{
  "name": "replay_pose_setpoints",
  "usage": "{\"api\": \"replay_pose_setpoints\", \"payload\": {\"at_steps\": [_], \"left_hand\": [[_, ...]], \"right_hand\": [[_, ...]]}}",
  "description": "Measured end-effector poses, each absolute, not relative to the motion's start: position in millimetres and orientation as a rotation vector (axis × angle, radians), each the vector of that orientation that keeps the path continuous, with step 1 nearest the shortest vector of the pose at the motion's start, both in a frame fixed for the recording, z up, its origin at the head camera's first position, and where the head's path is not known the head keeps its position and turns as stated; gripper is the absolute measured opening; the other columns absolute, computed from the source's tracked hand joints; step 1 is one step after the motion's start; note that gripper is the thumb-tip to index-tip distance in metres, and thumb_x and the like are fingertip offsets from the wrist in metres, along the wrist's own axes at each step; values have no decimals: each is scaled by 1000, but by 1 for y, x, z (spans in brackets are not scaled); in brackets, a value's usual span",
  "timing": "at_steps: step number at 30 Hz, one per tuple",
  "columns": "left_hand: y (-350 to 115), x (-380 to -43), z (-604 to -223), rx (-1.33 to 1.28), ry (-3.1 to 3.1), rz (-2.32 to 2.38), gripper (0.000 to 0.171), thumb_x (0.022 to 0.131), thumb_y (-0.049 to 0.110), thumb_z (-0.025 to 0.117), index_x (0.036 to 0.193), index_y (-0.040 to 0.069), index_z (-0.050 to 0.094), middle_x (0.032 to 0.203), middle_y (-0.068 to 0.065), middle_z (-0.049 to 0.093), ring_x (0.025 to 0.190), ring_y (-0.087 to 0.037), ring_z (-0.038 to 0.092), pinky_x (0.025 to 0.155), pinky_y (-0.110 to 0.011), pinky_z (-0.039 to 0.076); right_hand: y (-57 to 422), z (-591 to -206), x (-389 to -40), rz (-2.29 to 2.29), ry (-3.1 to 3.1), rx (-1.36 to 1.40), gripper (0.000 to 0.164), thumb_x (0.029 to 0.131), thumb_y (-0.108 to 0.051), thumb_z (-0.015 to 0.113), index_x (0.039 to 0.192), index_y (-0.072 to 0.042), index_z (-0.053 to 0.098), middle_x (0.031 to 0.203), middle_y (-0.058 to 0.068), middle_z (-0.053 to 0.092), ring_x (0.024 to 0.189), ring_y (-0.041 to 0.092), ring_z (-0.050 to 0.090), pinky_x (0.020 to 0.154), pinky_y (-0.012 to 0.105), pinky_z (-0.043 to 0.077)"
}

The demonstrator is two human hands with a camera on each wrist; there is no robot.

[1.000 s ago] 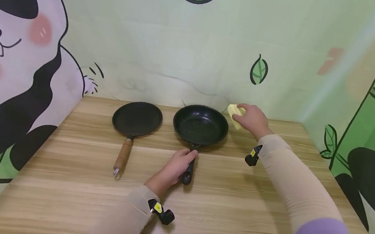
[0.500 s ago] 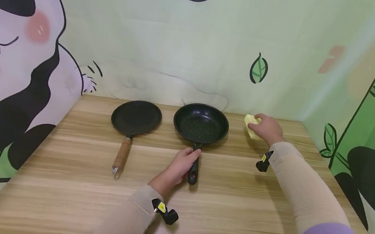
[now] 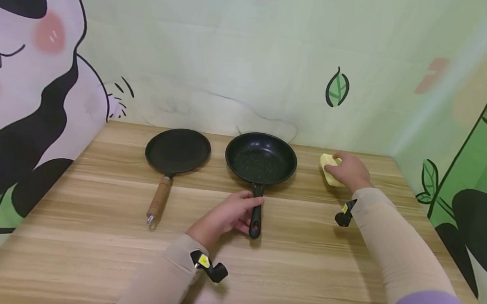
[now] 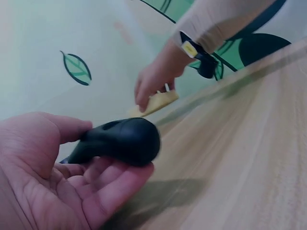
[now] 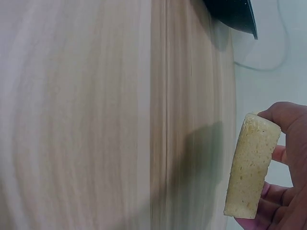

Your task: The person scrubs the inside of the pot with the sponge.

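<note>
In the head view a black frying pan [image 3: 261,159] rests on the table, its handle toward me. My left hand [image 3: 231,212] is at that handle; the left wrist view shows the thumb against one side of the handle [image 4: 129,139] and the fingers loosely curved beneath it. To the right of the pan, my right hand [image 3: 350,172] grips a pale yellow sponge [image 3: 330,170]. The right wrist view has this porous block-shaped sponge [image 5: 253,165] held between thumb and fingers, with its shadow on the wood. Whether the sponge touches the table, I cannot tell.
A flat black crepe pan [image 3: 178,151] with a wooden handle [image 3: 160,197] lies left of the frying pan. The wooden table [image 3: 285,271] ends at a wall [image 3: 182,55] printed with pandas and leaves. Each wrist wears a small black camera [image 3: 211,267].
My right hand has carried the sponge rightward and slightly down, away from the frying pan. My left hand has loosened on the handle, which has swung a little to the right.
</note>
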State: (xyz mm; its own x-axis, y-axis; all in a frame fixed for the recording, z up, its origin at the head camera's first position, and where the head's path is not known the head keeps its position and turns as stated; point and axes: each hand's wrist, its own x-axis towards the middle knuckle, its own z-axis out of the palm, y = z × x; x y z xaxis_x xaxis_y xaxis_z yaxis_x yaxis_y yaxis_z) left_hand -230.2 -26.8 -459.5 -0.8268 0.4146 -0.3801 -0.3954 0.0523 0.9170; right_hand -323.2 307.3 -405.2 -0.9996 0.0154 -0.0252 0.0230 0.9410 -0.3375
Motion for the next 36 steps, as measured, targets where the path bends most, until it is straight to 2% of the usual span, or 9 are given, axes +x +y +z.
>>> {"api": "replay_pose_setpoints", "payload": {"at_steps": [9, 21, 31, 36], "left_hand": [[-28, -231, -456, 48, 1690, 1822, 29, 104, 27, 57, 121, 5, 51, 87, -11, 58, 61, -23, 68, 57, -41, 60], [-27, -230, -456, 51, 1700, 1839, 28, 104, 28, 57, 119, 5, 51, 87, -11, 59, 60, -24, 69, 57, -42, 60], [-26, -232, -454, 43, 1694, 1835, 29, 104, 27, 57, 122, 5, 50, 87, -11, 59, 60, -23, 68, 57, -42, 60], [-26, -230, -454, 53, 1699, 1841, 28, 105, 26, 56, 121, 4, 50, 87, -11, 58, 59, -23, 68, 57, -41, 60]], "right_hand": [[312, -408, -321, -543, 3075, 29, 63, 96, -41, 57, 143, -1, 49, 142, 28, 53, 127, 47, 50, 100, 60, 42], [295, -418, -333, -506, 3059, 64, 63, 97, -44, 56, 148, -9, 49, 145, 24, 52, 131, 46, 48, 103, 59, 40], [286, -433, -333, -435, 3074, 90, 64, 95, -45, 57, 149, -11, 48, 142, 29, 51, 128, 47, 48, 85, 58, 50], [282, -444, -332, -383, 3121, 88, 63, 94, -43, 56, 148, -11, 49, 137, 33, 50, 117, 48, 53, 80, 59, 51]]}}
